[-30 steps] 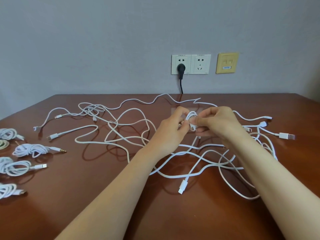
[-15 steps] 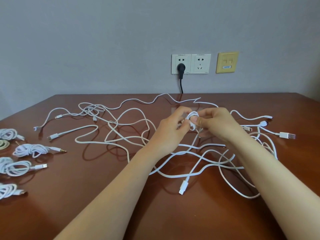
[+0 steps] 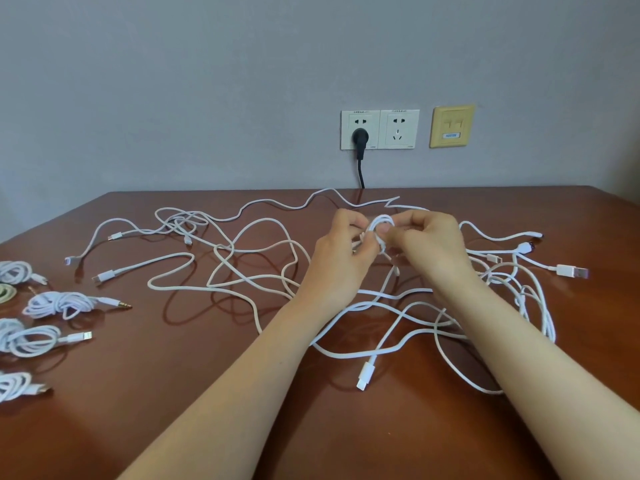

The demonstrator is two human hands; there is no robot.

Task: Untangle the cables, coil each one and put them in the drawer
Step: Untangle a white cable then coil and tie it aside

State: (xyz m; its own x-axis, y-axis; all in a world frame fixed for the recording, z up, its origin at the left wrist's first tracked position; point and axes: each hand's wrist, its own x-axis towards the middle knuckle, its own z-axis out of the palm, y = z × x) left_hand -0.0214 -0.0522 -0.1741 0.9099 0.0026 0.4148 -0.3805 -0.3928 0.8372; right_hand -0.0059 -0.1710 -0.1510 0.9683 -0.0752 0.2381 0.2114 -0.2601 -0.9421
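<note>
Several loose white cables lie tangled across the brown wooden table. Above the tangle, my left hand and my right hand both pinch a small white cable coil held between them. One strand hangs from the coil down toward the table. A USB-C plug lies in front of my arms, and a USB-A plug lies at the right. No drawer is in view.
Several coiled white cables lie in a column at the table's left edge, beside a yellowish coil. On the grey wall behind are a double socket with a black plug and a yellow data plate.
Both hands have drifted slightly back and up with the small coil; my fingers have shifted round it. The cables on the table lie as before.
</note>
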